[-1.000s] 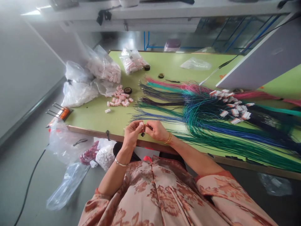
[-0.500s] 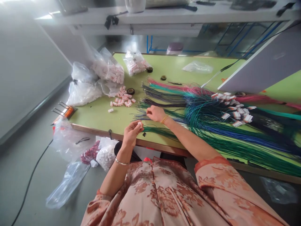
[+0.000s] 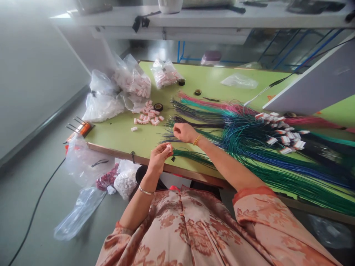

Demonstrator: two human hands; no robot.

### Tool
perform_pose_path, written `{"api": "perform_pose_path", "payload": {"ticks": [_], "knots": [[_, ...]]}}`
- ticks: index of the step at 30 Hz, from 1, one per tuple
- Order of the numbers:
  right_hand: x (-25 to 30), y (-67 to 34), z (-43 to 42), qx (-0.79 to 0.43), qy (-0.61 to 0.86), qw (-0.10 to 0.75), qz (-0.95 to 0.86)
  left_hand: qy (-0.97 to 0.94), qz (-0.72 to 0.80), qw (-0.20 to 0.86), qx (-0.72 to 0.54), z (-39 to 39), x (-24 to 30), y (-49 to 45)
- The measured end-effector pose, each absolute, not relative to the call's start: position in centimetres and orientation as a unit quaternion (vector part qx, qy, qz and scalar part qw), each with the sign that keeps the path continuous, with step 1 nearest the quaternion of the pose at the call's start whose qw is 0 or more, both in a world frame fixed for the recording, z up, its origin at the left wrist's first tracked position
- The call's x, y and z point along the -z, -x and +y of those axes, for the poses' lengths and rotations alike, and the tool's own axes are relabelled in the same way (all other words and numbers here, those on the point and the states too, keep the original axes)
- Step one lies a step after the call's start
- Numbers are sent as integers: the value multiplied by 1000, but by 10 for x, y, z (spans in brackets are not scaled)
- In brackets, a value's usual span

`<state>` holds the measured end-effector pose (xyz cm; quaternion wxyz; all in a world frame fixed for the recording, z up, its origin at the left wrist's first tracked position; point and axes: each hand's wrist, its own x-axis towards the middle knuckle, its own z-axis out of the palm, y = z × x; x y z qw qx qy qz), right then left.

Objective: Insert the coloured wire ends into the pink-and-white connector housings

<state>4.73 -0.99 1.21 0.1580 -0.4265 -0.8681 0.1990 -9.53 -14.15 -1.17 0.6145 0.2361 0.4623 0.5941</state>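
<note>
Near the table's front edge, my left hand (image 3: 158, 159) pinches a small white connector housing (image 3: 169, 147) between thumb and fingers. A little above and to its right, my right hand (image 3: 184, 132) is closed over the ends of the wires; whatever its fingertips hold is too small to make out. Beneath and beside it lie bundles of blue wires (image 3: 206, 137) and dark wires (image 3: 196, 121). Green wires (image 3: 191, 154) run rightward from beside my left hand. Several connector housings (image 3: 149, 114) lie in a loose pile beyond my left hand.
Bags of connectors (image 3: 133, 83) stand on the green table (image 3: 116, 138) at the back left. Tape rolls (image 3: 158, 107) lie near the pile. Wired connectors (image 3: 288, 136) rest on the wires at right. A grey panel (image 3: 313, 81) rises there, and a shelf (image 3: 194, 22) spans the back.
The whole view has shifted slightly, so the table and things on it appear a little further right. Both hands keep nearly the same pose, and the connector housing stays in my left hand.
</note>
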Motion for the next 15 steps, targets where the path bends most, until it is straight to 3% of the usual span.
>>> {"api": "perform_pose_path", "payload": {"ticks": [7,15], "knots": [[-30,-10,-18,-355,347,246,-833,-223,439,623,-608,-141,11,90],[-29,-50,-53,-439,371,307,-759,-182,356,651,-645,-132,11,89]]}}
